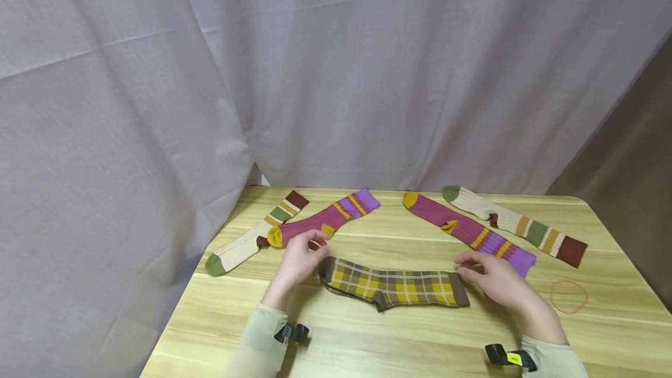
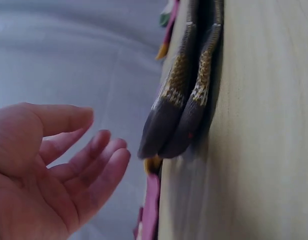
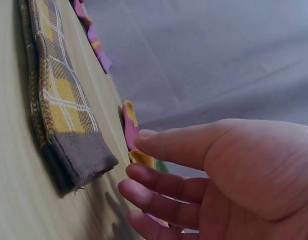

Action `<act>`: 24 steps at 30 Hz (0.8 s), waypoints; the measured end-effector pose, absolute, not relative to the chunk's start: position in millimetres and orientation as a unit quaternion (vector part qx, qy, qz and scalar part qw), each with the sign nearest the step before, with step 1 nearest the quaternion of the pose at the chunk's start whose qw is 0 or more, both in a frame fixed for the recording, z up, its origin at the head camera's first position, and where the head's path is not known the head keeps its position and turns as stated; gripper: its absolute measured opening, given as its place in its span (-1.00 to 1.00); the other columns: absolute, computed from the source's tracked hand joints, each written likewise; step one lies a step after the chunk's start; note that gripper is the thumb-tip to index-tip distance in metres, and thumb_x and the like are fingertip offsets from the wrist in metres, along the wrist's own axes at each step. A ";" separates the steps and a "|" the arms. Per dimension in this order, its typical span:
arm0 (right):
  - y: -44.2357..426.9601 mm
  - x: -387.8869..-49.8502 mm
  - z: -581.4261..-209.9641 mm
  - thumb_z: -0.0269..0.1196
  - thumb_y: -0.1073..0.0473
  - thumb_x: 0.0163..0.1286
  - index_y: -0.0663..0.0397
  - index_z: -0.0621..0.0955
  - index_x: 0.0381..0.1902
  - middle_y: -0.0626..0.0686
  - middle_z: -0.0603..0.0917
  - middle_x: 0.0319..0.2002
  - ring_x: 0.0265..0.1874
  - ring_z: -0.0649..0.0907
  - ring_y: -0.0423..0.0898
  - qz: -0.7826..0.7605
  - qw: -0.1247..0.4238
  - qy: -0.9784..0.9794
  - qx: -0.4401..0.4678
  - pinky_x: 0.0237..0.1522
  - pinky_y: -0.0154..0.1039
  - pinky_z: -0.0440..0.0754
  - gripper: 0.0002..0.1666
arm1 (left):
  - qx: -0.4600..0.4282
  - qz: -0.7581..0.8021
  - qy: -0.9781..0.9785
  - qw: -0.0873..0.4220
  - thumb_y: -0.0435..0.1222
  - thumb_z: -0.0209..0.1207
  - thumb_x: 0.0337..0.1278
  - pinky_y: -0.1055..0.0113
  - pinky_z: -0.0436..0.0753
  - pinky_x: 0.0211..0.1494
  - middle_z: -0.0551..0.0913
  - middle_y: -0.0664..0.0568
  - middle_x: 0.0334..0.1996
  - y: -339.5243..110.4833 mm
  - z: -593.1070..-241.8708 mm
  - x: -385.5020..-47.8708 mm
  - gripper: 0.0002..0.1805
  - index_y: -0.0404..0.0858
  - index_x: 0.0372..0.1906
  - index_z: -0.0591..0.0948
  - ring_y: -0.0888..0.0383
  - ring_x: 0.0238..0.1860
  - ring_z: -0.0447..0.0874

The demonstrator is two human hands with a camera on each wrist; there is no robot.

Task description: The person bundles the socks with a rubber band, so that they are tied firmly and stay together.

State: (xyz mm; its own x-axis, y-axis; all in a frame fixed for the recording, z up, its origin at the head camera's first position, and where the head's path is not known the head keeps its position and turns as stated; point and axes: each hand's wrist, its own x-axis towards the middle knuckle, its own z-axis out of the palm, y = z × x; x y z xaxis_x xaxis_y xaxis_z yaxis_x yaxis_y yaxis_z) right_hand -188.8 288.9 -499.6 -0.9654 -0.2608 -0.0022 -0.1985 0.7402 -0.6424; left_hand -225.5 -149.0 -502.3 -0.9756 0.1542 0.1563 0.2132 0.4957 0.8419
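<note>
"Where did the plaid socks (image 1: 420, 288) lie?"

"Stacked on the table (image 1: 346, 343), between the left hand (image 1: 302, 258) and right hand (image 1: 494, 279), both empty, fingers loosely extended."

"And progress?"

"One pair appeared matched; the purple socks (image 1: 305, 227) and cream socks (image 1: 475, 203) lay separated, seemingly yet unpaired."

On the worktop (image 1: 388, 340), stacked socks (image 1: 415, 289) lie between left hand (image 1: 300, 258) and right hand (image 1: 496, 280); behind, two socks (image 1: 306, 224) lie left, two others (image 1: 467, 230) right.

Pale wood-grain tabletop (image 1: 388, 343), thin reddish circle (image 1: 586, 296) on its right side, creased grey curtain (image 1: 336, 74) along the far and left sides, brown drape (image 1: 625, 150) at right
</note>
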 end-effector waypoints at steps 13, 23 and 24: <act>275.3 -190.4 -496.3 0.30 0.19 0.60 0.15 0.71 0.15 0.08 0.79 0.02 -0.12 0.74 -0.08 -0.363 0.045 0.916 -0.164 -0.04 -0.09 0.70 -0.73 | -0.209 -0.391 -0.895 0.039 -0.45 0.37 0.31 -0.02 0.73 0.13 0.74 -0.24 0.00 -118.6 -503.1 -267.2 -0.61 -0.38 0.20 0.68 -0.16 0.00 0.75; 260.8 -191.2 -491.4 0.29 0.13 0.62 0.14 0.70 0.20 0.11 0.76 0.12 -0.09 0.72 -0.08 -0.386 0.052 0.907 -0.164 -0.07 -0.17 0.70 -0.68 | -0.173 -0.348 -0.919 0.069 -0.40 0.34 0.30 -0.02 0.61 0.32 0.68 -0.30 0.11 -99.1 -515.3 -302.2 -0.51 -0.44 0.30 0.63 -0.16 0.14 0.66; 260.2 -191.1 -491.3 0.29 0.13 0.62 0.14 0.69 0.21 0.12 0.76 0.13 -0.09 0.72 -0.08 -0.386 0.052 0.907 -0.163 -0.06 -0.16 0.70 -0.68 | -0.167 -0.346 -0.921 0.071 -0.40 0.34 0.29 -0.02 0.62 0.31 0.68 -0.29 0.12 -97.6 -515.7 -303.8 -0.51 -0.44 0.30 0.63 -0.16 0.14 0.66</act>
State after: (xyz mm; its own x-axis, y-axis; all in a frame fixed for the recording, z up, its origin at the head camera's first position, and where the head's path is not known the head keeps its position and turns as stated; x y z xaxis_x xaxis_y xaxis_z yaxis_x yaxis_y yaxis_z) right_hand -191.1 260.2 -491.3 -0.9412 -0.3364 0.0319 -0.2562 0.6490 -0.7163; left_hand -303.8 -97.6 -515.7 -0.9342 0.2589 0.2455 0.3565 0.7053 0.6128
